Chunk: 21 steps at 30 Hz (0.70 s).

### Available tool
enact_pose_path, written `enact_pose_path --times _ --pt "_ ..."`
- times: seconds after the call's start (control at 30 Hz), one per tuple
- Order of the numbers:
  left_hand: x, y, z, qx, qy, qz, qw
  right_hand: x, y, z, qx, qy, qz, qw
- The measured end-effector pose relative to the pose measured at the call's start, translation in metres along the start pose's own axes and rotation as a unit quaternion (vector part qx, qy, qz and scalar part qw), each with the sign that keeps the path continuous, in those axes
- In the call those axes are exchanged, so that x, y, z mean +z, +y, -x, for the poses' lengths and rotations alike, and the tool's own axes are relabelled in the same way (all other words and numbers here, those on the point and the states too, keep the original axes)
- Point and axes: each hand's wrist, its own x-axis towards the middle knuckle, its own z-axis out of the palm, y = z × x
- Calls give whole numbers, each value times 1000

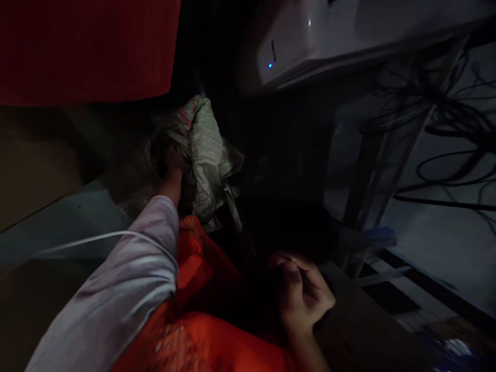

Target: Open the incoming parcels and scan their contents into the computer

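Note:
My left hand (175, 157) reaches into the open mouth of a crumpled, pale woven sack (207, 144) with reddish print. Its fingers are lost in shadow inside the sack, so what they touch is hidden. Lower down and to the right, my right hand (304, 289) is held up in front of my body, away from the sack. The fingers there are curled, with the thumb pressed towards them. Anything between them is too dark to make out.
A red surface (85, 49) hangs at the upper left. A white machine (287, 62) with a blue light juts out at the upper right. Black cables (457, 119) dangle in loops by a metal frame on the right. A white cord (127, 233) crosses my left sleeve.

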Motion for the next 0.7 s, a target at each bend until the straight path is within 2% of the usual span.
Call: enact_pose_path --times 0.07,0.13,0.27,0.47,0.6,0.7 --pt "14 12 9 -28 11 -12 999 1 -3 -2 -10 -5 11 1000" --pt "27 19 19 -28 22 -29 999 1 -5 -3 -21 -13 24 999" --pt "39 16 33 -4 60 -67 996 0 -3 -3 -25 -14 30 999" --pt "38 5 30 13 4 -98 995 -1 -1 -3 -30 -15 34 999" --pt "44 16 20 -27 -9 -98 995 0 -2 -5 -37 -23 49 998" --pt "45 26 9 -97 16 -49 994 1 -3 -6 -41 -22 54 997"
